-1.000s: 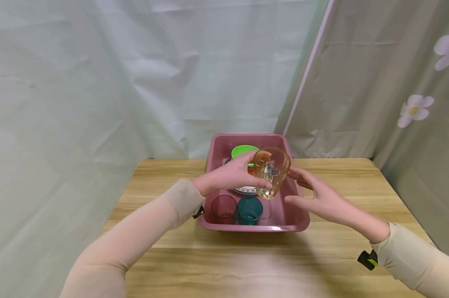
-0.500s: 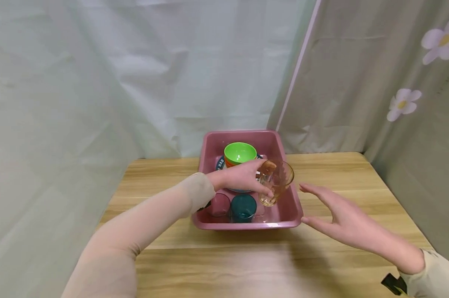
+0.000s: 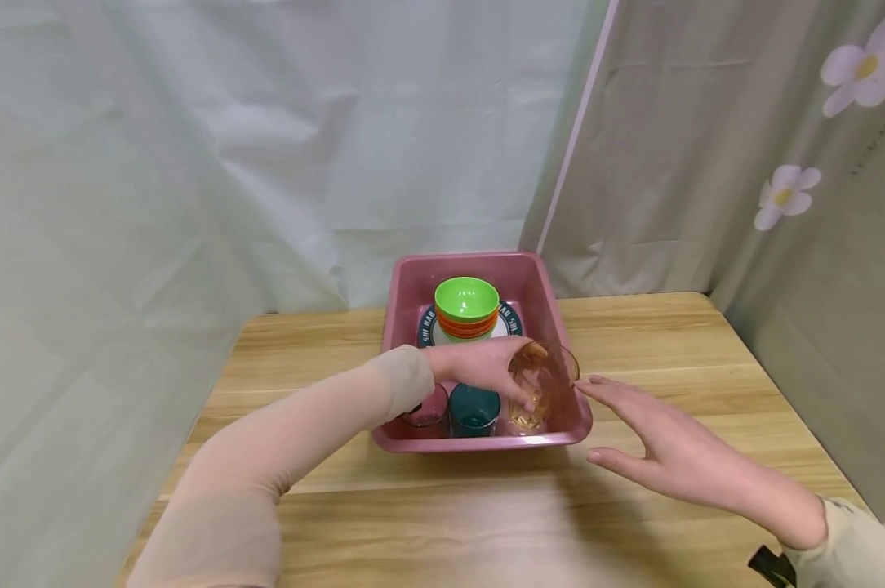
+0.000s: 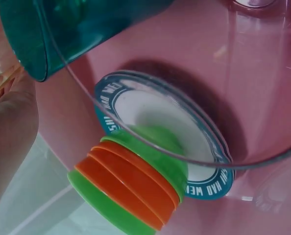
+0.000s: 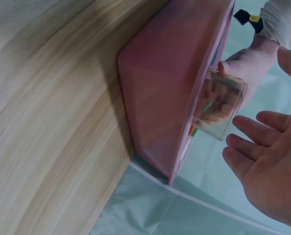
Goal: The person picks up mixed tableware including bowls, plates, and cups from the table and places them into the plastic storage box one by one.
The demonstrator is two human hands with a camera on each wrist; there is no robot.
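My left hand [image 3: 486,371] grips an amber drinking glass [image 3: 541,388] from its left side, with the glass tilted and low over the front right of the pink basin [image 3: 391,327]. In the right wrist view the glass [image 5: 221,100] shows above the basin rim, the left hand's fingers visible through it. My right hand [image 3: 678,449] is held just outside the basin's right side, fingers straight and thumb apart, holding nothing; its fingertips come close to the glass rim. To the left of the amber glass stand a teal glass [image 3: 475,410] and a reddish glass [image 3: 429,408], partly hidden by the left arm.
Farther back in the basin, stacked green and orange bowls [image 3: 467,306] sit on plates [image 4: 204,188] with a dark lettered rim. The basin stands on a wooden table [image 3: 428,523] close to the pale curtain [image 3: 303,147] behind it.
The left hand has lowered the amber glass toward the basin's front right. My right hand has drawn away from the glass, rightward and toward me. The bowl stack has come into fuller view.
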